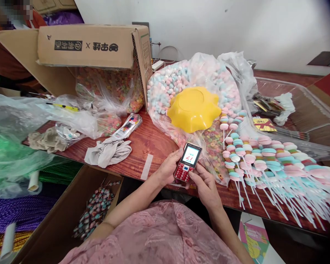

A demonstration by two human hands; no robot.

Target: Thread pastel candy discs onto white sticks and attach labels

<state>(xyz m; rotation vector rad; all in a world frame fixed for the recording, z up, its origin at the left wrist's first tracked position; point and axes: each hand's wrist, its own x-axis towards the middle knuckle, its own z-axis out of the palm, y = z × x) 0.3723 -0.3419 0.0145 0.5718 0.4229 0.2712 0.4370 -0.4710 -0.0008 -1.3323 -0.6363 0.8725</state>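
Note:
A small red keypad phone [187, 162] with a lit screen is held at the near edge of the wooden table [151, 141]. My left hand [169, 169] wraps around its left side, fingers closed on it. My right hand [206, 185] supports it from the lower right, with the thumb on the keypad. Just beyond the phone lies a big clear bag of pastel candies [176, 82] with a yellow wavy-edged bowl [194, 108] resting on it. To the right lies a heap of candy skewers on white sticks [269, 161].
An open cardboard box [88, 46] with bags of coloured candy stands at the back left. Grey gloves [108, 152] and a wrapped remote [126, 126] lie on the table. A box with finished skewers [95, 211] sits below. A clear plastic tray [316, 106] is at right. A person sits at far left.

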